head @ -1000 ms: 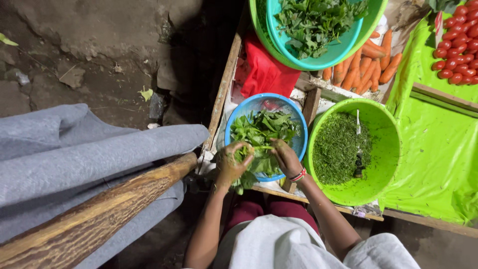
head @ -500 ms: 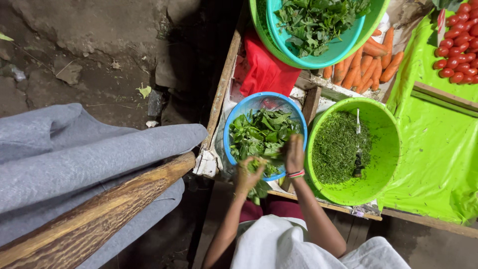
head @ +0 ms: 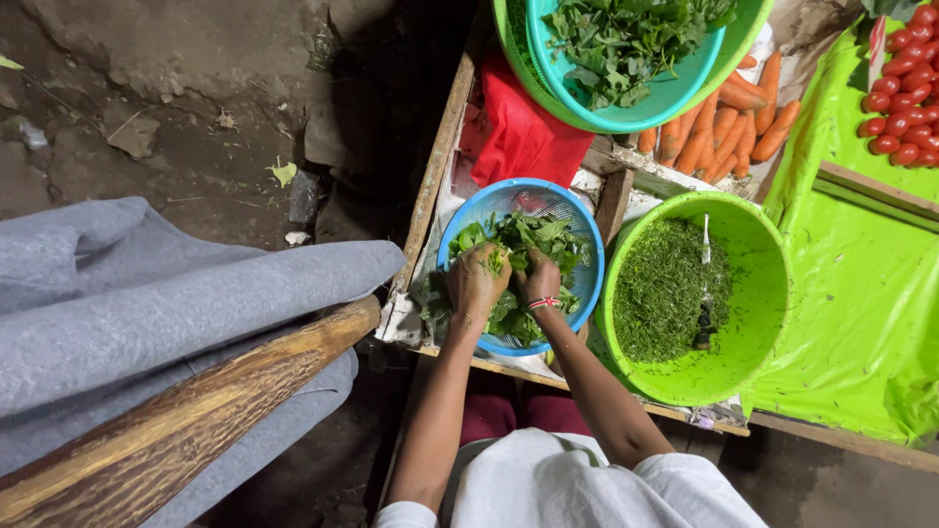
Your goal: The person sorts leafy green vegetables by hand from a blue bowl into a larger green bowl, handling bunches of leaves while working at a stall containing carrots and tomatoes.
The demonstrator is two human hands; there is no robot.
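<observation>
Leafy greens (head: pixel 548 240) fill the blue basin (head: pixel 587 284), which sits on the wooden bench (head: pixel 440 161) just left of a larger lime-green basin (head: pixel 768 303). Both hands are down among the leaves, side by side and almost touching. The left hand (head: pixel 476 279) is curled, fingers folded around a clump of greens — some leaves poke out above its knuckles. The right hand (head: pixel 539 279) is also bent into the pile, fingers closed onto leaves, though exactly how much it grips is hard to tell; a red and white beaded bracelet (head: pixel 541 303) circles its wrist.

The lime-green basin holds finely shredded greens (head: pixel 665 288) with a knife (head: pixel 704 293) lying on them. Beyond the blue basin lies a red cloth (head: pixel 523 142), and farther back a teal basin (head: pixel 675 98) of whole leaves nests inside a green basket (head: pixel 514 59). Carrots (head: pixel 719 132) are piled beside it, and small red tomatoes (head: pixel 900 108) rest on a bright green plastic sheet (head: pixel 861 293). At the left, grey fabric (head: pixel 166 303) drapes under a rough wooden pole (head: pixel 186 430), above bare dirt ground (head: pixel 196 117).
</observation>
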